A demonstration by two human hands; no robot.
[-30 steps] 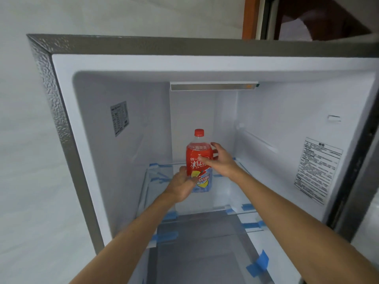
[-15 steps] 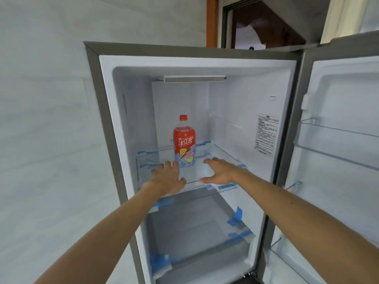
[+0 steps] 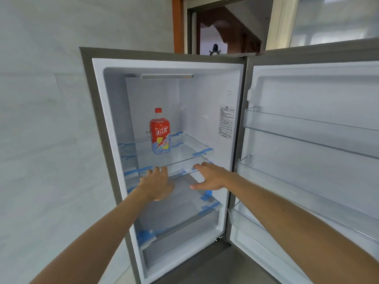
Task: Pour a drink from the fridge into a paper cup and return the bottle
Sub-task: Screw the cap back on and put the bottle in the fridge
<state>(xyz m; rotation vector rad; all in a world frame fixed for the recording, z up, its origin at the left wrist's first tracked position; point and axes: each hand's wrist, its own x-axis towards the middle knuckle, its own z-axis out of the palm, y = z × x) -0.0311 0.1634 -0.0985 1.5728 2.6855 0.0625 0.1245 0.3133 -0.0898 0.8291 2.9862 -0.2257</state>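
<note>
A drink bottle (image 3: 160, 131) with a red cap and a red-and-blue label stands upright on the upper glass shelf (image 3: 185, 154) of the open fridge (image 3: 98, 119). My left hand (image 3: 156, 184) and my right hand (image 3: 211, 177) hover in front of the shelf's front edge, below the bottle and apart from it. Both hands have spread fingers and hold nothing. No paper cup is in view.
The fridge door (image 3: 315, 152) stands open at the right, with clear door bins (image 3: 307, 128). A lower glass shelf (image 3: 184, 212) with blue tape sits under my hands. A white wall (image 3: 41, 119) runs along the left. A doorway (image 3: 221, 31) shows behind the fridge.
Both hands let go of the bottle, which stays standing on the shelf, and drew back out of the fridge. The view pulled back, and the open door came into sight.
</note>
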